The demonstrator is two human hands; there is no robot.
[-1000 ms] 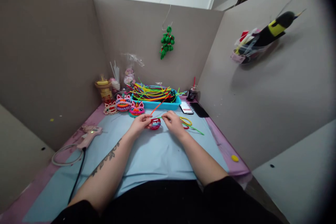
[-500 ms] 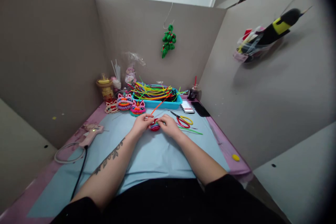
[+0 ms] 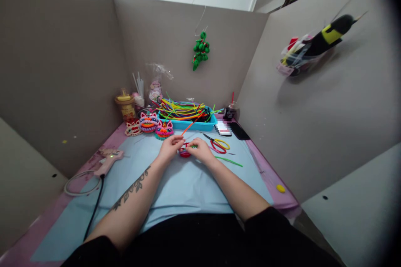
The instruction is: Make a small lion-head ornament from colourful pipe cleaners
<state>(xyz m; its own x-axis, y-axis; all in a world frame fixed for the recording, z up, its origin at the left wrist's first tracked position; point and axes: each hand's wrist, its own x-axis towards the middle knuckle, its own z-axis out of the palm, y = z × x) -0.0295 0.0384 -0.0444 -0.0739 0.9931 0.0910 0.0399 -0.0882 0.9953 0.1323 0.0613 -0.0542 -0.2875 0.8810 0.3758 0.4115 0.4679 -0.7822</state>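
Observation:
My left hand [image 3: 171, 147] is closed on the left side of a small red craft piece [image 3: 185, 154], just above the blue cloth [image 3: 184, 183]. My right hand [image 3: 199, 149] pinches at the right side of the same piece, and its fingertips hide part of it. An orange stem [image 3: 189, 127] sticks up beside the fingers of my left hand. Scissors [image 3: 222, 145] with red and yellow handles lie right of my right hand. A green stem [image 3: 230, 161] rests on the cloth near my right wrist.
A blue tray [image 3: 194, 125] full of coloured stems stands at the back. Finished animal-face crafts [image 3: 164, 129] sit left of it. A pink glue gun [image 3: 109, 162] with its cord lies at the left. A black phone [image 3: 239, 131] and a yellow disc [image 3: 280, 188] are at the right.
The green stem by my right wrist has shifted slightly down. My right hand's fingers have moved a little at the red piece. Both hands stay close together around it.

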